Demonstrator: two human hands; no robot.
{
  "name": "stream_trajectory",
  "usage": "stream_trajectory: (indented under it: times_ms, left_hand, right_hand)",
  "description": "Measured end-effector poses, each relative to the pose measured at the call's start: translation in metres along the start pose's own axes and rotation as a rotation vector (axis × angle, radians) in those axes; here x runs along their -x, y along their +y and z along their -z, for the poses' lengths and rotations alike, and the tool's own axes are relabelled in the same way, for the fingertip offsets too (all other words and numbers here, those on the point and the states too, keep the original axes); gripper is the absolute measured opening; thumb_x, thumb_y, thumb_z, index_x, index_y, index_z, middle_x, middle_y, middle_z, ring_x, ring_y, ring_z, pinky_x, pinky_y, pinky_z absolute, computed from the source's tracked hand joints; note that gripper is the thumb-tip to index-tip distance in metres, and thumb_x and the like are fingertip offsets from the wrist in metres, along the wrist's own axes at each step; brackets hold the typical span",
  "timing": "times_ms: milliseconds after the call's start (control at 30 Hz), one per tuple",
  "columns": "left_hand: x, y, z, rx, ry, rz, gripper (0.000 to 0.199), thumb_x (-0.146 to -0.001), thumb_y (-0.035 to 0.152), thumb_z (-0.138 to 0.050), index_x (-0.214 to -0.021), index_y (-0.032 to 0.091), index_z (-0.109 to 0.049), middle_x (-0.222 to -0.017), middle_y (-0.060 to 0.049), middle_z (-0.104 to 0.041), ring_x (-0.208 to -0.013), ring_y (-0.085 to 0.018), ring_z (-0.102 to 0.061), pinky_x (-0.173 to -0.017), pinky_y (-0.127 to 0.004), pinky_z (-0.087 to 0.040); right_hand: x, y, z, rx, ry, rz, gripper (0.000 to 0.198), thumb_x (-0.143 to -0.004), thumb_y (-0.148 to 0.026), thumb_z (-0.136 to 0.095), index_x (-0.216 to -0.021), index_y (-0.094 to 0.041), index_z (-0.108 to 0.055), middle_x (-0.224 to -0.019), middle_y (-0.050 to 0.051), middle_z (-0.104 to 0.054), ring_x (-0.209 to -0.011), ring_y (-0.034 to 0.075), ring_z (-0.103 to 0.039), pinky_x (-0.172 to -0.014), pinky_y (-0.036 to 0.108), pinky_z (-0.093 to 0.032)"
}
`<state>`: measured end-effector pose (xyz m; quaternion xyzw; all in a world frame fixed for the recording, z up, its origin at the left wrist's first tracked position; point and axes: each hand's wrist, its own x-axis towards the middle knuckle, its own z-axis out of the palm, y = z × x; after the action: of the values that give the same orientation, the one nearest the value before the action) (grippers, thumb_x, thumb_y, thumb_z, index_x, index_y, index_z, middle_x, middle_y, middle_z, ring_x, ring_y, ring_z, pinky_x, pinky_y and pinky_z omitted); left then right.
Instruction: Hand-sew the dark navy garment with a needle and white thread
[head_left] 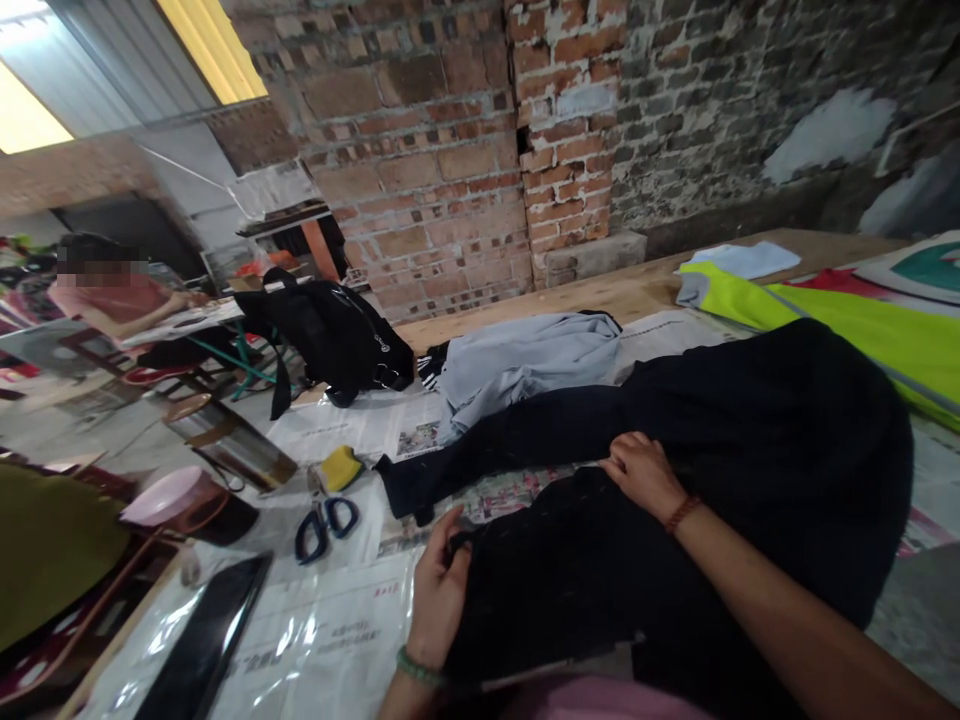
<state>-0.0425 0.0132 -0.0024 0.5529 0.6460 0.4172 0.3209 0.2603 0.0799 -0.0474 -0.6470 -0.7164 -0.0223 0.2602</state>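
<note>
A dark navy or black garment point(750, 440) lies spread across the newspaper-covered table in front of me, one long sleeve point(517, 430) stretching to the left. My left hand point(441, 588), with a green bead bracelet on its wrist, pinches the garment's left edge between thumb and fingers. Near the middle, my right hand point(645, 477) has its fingers curled on the dark cloth beside the sleeve; a reddish-brown bracelet is on that wrist. Part of the cloth under my right palm is hidden. To the left of my left hand lie blue-handled scissors point(328, 528).
A yellow sponge-like piece point(342, 467), a steel flask point(232, 440), a pink-lidded cup point(191, 505) and a black flat object point(206, 640) stand or lie left. Behind are a black backpack point(330, 330), grey cloth point(525, 360) and a neon-yellow garment point(855, 320). A person point(112, 290) sits farther back.
</note>
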Motion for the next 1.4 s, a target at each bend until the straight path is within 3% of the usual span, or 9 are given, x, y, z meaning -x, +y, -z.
stream_trajectory:
  times_ms: [100,233,400,500,633,833,967,1200,1400]
  left_hand:
    - [-0.001,0.002,0.002,0.117,-0.07,0.022,0.044,-0.066,0.024,-0.054,-0.111,0.022,-0.054,-0.077,0.001,-0.059,-0.066,-0.014,-0.054,-0.062,-0.024,-0.042]
    - [0.005,0.008,0.005,0.207,-0.232,-0.026,0.047,-0.071,0.029,-0.053,-0.116,0.018,-0.051,-0.062,0.002,-0.058,-0.062,-0.014,-0.054,-0.064,-0.025,-0.041]
    - [0.013,0.013,0.003,0.139,-0.25,-0.033,0.045,-0.076,0.041,-0.047,-0.112,0.015,-0.055,-0.047,0.003,-0.052,-0.047,-0.014,-0.049,-0.051,-0.024,-0.038]
    - [0.016,0.014,0.001,-0.044,-0.23,-0.108,0.043,-0.075,0.045,-0.049,-0.106,0.018,-0.06,-0.049,0.002,-0.052,-0.044,-0.013,-0.047,-0.047,-0.024,-0.035]
    - [0.023,0.017,-0.009,-0.504,-0.165,-0.259,0.039,-0.07,0.052,-0.054,-0.091,0.02,-0.063,-0.062,-0.003,-0.059,-0.059,-0.018,-0.055,-0.057,-0.027,-0.039]
    - [0.028,0.033,-0.031,-0.99,-0.165,-0.262,0.026,-0.078,0.041,-0.046,-0.075,0.02,-0.061,-0.068,-0.007,-0.062,-0.068,-0.023,-0.058,-0.058,-0.03,-0.037]
    - [0.028,0.032,-0.03,-0.945,-0.214,-0.361,0.019,-0.08,0.023,-0.044,-0.074,0.021,-0.062,-0.073,-0.005,-0.063,-0.07,-0.019,-0.058,-0.06,-0.028,-0.039]
    - [0.043,0.001,-0.011,-0.706,-0.19,-0.838,0.021,-0.083,0.021,-0.044,-0.083,0.023,-0.064,-0.07,-0.004,-0.064,-0.067,-0.016,-0.057,-0.064,-0.029,-0.044]
    - [0.052,0.006,-0.003,-0.652,-0.295,-0.826,0.012,-0.079,0.023,-0.051,-0.08,0.024,-0.063,-0.072,-0.003,-0.064,-0.072,-0.018,-0.056,-0.066,-0.031,-0.042]
  right_hand:
    - [0.001,0.002,0.001,-0.02,-0.002,0.011,0.022,-0.075,-0.026,-0.053,-0.055,-0.017,-0.048,-0.072,0.002,-0.057,-0.079,0.017,-0.047,-0.064,0.028,-0.027]
    - [0.004,0.003,0.004,-0.159,0.035,0.072,0.034,-0.08,-0.03,-0.049,-0.048,-0.017,-0.048,-0.078,0.002,-0.06,-0.082,0.015,-0.049,-0.069,0.027,-0.03]
    - [0.006,0.002,0.006,-0.251,0.037,0.107,0.04,-0.082,-0.033,-0.045,-0.046,-0.018,-0.049,-0.068,0.001,-0.061,-0.073,0.013,-0.051,-0.07,0.029,-0.031]
    - [0.006,0.002,0.005,-0.272,0.004,0.125,0.043,-0.079,-0.033,-0.05,-0.041,-0.016,-0.04,-0.065,0.0,-0.06,-0.07,0.013,-0.05,-0.07,0.029,-0.03]
    - [0.006,0.002,0.005,-0.281,-0.007,0.112,0.039,-0.078,-0.03,-0.051,-0.043,-0.016,-0.041,-0.065,0.0,-0.059,-0.07,0.013,-0.05,-0.071,0.029,-0.03]
    - [0.006,0.0,0.005,-0.186,-0.064,0.257,0.026,-0.071,-0.016,-0.053,-0.047,-0.015,-0.044,-0.069,0.001,-0.057,-0.073,0.013,-0.047,-0.069,0.028,-0.029]
    - [0.006,0.0,0.007,-0.144,-0.086,0.288,0.023,-0.072,-0.017,-0.052,-0.05,-0.016,-0.048,-0.072,0.003,-0.056,-0.075,0.014,-0.046,-0.07,0.029,-0.029]
    - [0.005,0.0,0.013,-0.149,-0.126,0.285,0.02,-0.075,-0.022,-0.052,-0.056,-0.017,-0.052,-0.075,0.003,-0.056,-0.077,0.014,-0.046,-0.071,0.029,-0.03]
    - [0.005,0.001,0.013,-0.155,-0.133,0.273,0.023,-0.076,-0.023,-0.053,-0.054,-0.017,-0.049,-0.075,0.003,-0.056,-0.077,0.014,-0.046,-0.07,0.029,-0.03]
